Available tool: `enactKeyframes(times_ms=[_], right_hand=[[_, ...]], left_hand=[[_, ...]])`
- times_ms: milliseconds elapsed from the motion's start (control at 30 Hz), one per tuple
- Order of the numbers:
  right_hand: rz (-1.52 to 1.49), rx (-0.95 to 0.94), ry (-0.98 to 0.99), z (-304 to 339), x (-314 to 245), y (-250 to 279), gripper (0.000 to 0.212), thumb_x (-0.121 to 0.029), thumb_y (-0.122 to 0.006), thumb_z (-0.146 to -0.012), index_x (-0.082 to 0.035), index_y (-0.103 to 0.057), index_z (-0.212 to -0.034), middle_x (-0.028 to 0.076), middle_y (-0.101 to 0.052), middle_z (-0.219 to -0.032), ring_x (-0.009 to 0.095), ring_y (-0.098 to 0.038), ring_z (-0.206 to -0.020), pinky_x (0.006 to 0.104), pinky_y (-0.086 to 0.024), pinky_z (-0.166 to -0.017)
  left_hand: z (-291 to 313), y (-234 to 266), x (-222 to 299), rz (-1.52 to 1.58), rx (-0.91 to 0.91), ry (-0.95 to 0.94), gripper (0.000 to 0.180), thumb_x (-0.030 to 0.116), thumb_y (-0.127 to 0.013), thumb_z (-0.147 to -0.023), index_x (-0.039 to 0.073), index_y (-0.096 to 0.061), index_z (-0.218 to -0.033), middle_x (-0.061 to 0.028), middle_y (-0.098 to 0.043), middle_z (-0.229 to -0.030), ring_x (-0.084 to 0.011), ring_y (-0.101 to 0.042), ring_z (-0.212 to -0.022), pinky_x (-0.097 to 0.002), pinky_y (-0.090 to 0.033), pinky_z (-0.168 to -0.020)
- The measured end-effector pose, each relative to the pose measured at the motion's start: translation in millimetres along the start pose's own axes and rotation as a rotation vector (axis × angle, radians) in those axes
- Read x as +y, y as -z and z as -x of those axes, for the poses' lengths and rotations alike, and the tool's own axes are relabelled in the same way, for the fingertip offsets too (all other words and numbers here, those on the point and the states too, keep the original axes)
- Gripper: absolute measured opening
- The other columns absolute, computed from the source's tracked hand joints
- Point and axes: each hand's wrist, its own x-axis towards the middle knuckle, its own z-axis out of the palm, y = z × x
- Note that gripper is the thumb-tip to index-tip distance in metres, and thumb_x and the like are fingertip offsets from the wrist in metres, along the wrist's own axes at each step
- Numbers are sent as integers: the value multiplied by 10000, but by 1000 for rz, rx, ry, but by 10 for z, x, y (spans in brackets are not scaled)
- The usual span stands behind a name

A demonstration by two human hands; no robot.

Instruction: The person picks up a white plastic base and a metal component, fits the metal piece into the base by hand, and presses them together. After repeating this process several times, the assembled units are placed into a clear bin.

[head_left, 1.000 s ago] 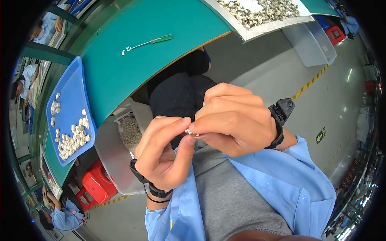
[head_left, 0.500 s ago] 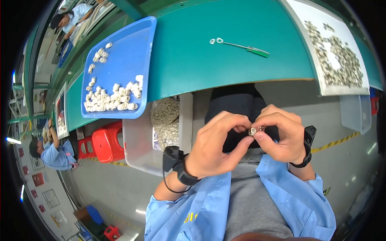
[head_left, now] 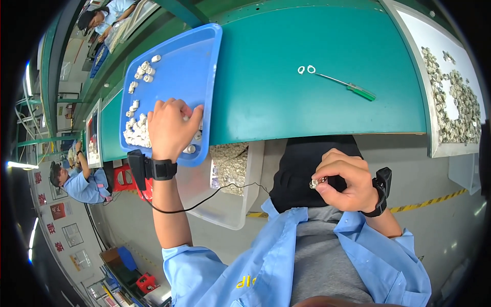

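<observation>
My left hand (head_left: 171,128) is over the near side of a blue tray (head_left: 176,66), palm down on the heap of small white cylindrical pieces (head_left: 137,133). Its thumb stands apart from the bent fingers, whose tips are partly hidden; I see nothing held in it. In front of my lap, my right hand (head_left: 350,181) pinches a small shiny metal piece (head_left: 314,182) between thumb and forefinger. The fingers cover part of that piece, so its full shape does not show.
On the green table (head_left: 266,102) lie a green-handled screwdriver (head_left: 360,92) and two small white rings (head_left: 306,69). A white tray (head_left: 409,20) of metal pieces stands right. Below are a clear bin (head_left: 230,212) and a red stool (head_left: 123,179). Two people work at left.
My left hand has let go of the metal piece and moved left and forward into the blue tray. The right hand keeps the piece over my lap. The view has shifted.
</observation>
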Motion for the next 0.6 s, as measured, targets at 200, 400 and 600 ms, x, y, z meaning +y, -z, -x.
enactKeyframes(times_ms=[200,400,600], right_hand=[[-31,49,-57,105,86,28,112,30,-685,-781,27,-675,-892,96,-681,-765,201,-625,-670,301,-487,-621],[-41,21,-99,204,63,43,115,25,-692,-799,20,-675,-913,108,-688,-786,197,-640,-699,296,-500,-629],[-64,113,-110,214,52,158,128,19,-696,-811,20,-673,-936,114,-689,-804,197,-644,-703,299,-505,-632]], left_hand=[[-15,3,55,-30,-98,30,312,365,-688,-844,64,-704,-764,-69,-683,-817,-296,-593,-860,-420,-406,-770],[-57,-83,-103,143,-121,-38,254,290,-685,-856,42,-692,-806,-100,-675,-874,-293,-602,-845,-417,-428,-790],[322,52,275,877,131,-94,221,154,-650,-900,-38,-630,-1008,-110,-633,-899,-225,-603,-852,-343,-471,-767]])
